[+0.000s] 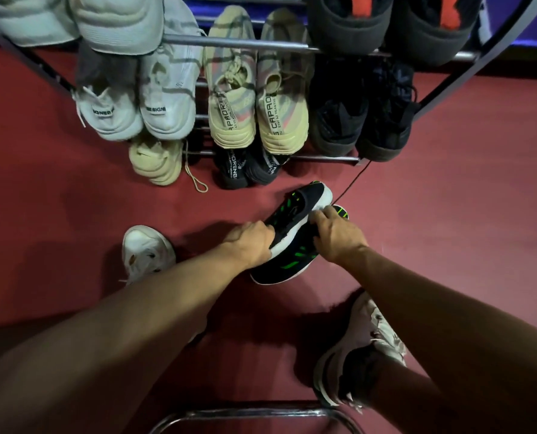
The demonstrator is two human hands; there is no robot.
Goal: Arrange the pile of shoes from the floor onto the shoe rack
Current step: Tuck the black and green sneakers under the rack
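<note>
Both hands are on a pair of black mesh sneakers w/ green stripes and white soles, on the red floor (57, 198) just in front of the metal-tube shoe rack (235, 43), toward its right end. The left hand (250, 242) has its fingers curled over the collar of the upper black-green sneaker (301, 203), which is tipped on its side, toe pointing up-right toward the rack's bottom bar. The right hand (336, 234) pinches the same shoe's white sole edge; the lower black-green sneaker (287, 266) lies under and between the two hands, long axis roughly parallel, and its grip can't be told. Rack lies straight ahead of the hands, so the move looks like a short forward lift, toes first; both hands about equally near. Count on rack, middle tier: 2 pale grey-white, 2 beige knit, 2 black. Top tier: 2 pale, 2 black w/ red lining. Bottom tier: 1 cream shoe, 2 black printed. The free slot seems to be bottom right. Loose on the floor besides the pair: 1 white sneaker (148, 250) left of the forearm, 1 grey-white sneaker (357, 349) near the right forearm.
</note>
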